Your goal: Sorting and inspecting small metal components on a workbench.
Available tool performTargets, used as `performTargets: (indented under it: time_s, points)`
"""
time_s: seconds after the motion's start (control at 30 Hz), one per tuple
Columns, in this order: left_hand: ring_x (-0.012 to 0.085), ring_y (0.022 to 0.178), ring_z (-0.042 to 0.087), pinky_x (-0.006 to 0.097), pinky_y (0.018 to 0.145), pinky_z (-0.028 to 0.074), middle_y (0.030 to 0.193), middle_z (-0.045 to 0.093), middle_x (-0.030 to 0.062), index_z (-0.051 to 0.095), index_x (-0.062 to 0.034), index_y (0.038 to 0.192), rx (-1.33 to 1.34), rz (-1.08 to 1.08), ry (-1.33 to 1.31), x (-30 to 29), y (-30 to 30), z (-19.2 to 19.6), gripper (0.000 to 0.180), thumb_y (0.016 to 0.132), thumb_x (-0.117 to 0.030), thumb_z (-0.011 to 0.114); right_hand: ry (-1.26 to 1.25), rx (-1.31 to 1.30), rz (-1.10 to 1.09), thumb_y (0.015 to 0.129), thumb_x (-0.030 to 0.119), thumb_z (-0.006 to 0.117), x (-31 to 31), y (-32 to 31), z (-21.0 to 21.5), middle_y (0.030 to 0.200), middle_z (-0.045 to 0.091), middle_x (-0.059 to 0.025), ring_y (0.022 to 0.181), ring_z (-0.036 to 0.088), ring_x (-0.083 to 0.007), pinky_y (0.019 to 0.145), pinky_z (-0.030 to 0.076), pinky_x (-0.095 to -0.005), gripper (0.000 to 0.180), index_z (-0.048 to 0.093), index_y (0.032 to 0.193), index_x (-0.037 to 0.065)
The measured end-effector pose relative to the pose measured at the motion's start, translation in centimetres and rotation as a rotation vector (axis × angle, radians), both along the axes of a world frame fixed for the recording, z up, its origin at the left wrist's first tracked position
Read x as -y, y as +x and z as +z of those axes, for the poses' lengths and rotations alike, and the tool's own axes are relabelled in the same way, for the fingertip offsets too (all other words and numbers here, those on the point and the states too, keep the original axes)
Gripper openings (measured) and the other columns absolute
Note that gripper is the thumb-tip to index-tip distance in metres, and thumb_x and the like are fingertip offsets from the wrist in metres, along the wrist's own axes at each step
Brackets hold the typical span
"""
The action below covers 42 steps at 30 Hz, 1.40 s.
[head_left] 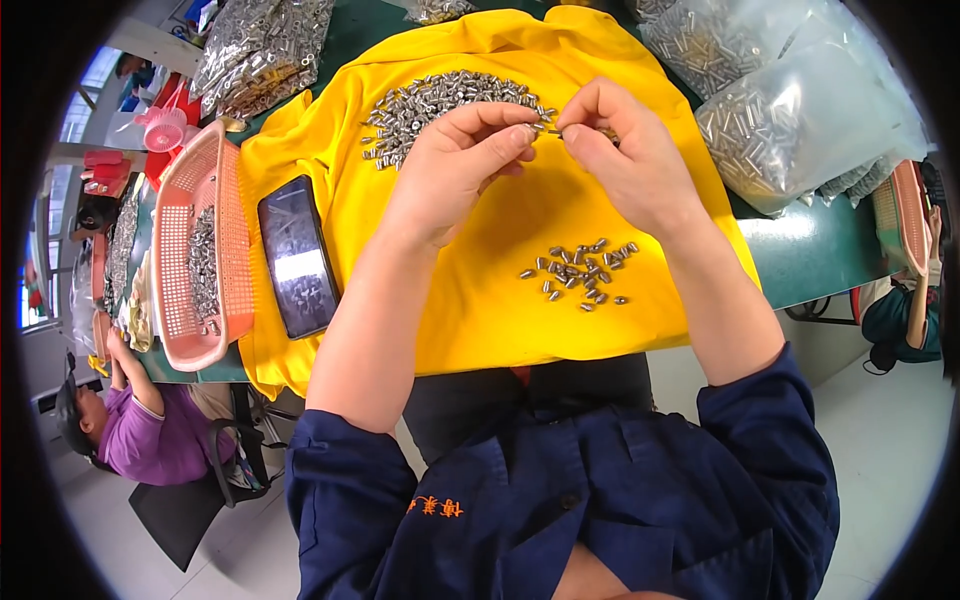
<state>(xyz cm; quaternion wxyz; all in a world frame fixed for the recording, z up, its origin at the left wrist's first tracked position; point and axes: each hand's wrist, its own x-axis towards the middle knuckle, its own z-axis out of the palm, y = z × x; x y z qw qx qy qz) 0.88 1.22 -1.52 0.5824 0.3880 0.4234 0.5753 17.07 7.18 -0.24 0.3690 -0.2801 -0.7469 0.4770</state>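
Over a yellow cloth (480, 310), my two hands meet fingertip to fingertip. My left hand (455, 165) pinches a small silvery metal cylinder (540, 127) between thumb and forefinger. Close on its right, my right hand (632, 165) is closed in a pinch on a tiny metal part, whose exact kind is too small to tell. A few more metal bits show under its curled fingers. Behind my left hand lies a big heap of short metal cylinders (420, 105). Nearer to me, below my right hand, a smaller loose group of such cylinders (575, 270) is scattered on the cloth.
A dark phone (299, 255) lies at the left on the cloth, beside a pink plastic basket (235, 260) with metal parts. Clear bags of metal parts (760, 130) stand far right, another bag (265, 50) far left. A person in purple (165, 430) sits at the left.
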Motion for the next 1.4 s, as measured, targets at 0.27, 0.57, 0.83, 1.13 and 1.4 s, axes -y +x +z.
performTargets:
  time_s: [0.27,0.57,0.83,1.13,1.4]
  points:
    - [0.0151,0.074,0.060,0.024,0.069,0.049,0.084,0.059,0.0080,0.056,0.0002,0.093,0.159,-0.027,0.008,0.1,0.3,0.1,0.015,0.078,-0.002,0.057,-0.041,-0.022,0.054,0.076,0.006,0.048,0.1,0.1,0.2,0.068,0.048,-0.0007,0.062,0.043,-0.0073,0.056,0.037,-0.0208,0.004,0.048,0.078,0.003]
    - [0.0144,0.073,0.060,0.023,0.069,0.048,0.082,0.060,0.0073,0.058,0.0013,0.089,0.004,0.013,-0.013,0.1,0.5,0.1,0.014,0.076,-0.002,0.059,0.117,0.077,0.019,0.074,0.005,0.048,0.5,0.1,0.6,0.065,0.051,-0.0064,0.057,0.048,-0.0144,0.054,0.039,-0.0244,0.004,0.047,0.077,0.003]
    - [0.0128,0.072,0.059,0.023,0.066,0.048,0.079,0.061,0.0057,0.059,0.0007,0.086,-0.016,0.022,0.012,-0.1,0.6,-0.4,0.012,0.076,-0.005,0.059,0.208,0.073,-0.006,0.073,0.007,0.048,0.4,-0.2,0.2,0.064,0.051,-0.0096,0.056,0.050,-0.0200,0.052,0.039,-0.0274,0.006,0.046,0.078,0.003]
    - [0.0113,0.069,0.056,0.022,0.062,0.044,0.086,0.061,0.0062,0.060,-0.0022,0.090,-0.774,-0.384,0.234,1.5,1.7,1.2,0.021,0.070,-0.003,0.057,0.079,0.011,-0.111,0.074,0.007,0.049,-0.9,0.5,-0.1,0.064,0.050,-0.0029,0.057,0.044,-0.0086,0.053,0.037,-0.0221,0.007,0.049,0.079,0.002]
    - [0.0258,0.077,0.054,0.032,0.068,0.044,0.083,0.056,0.0085,0.062,-0.0061,0.084,-1.467,0.112,0.328,-0.1,-1.2,-0.3,0.015,0.069,-0.008,0.058,0.145,0.093,-0.109,0.073,0.007,0.050,-0.2,0.1,0.2,0.065,0.053,-0.0065,0.057,0.049,-0.0141,0.054,0.040,-0.0253,0.006,0.049,0.078,0.002]
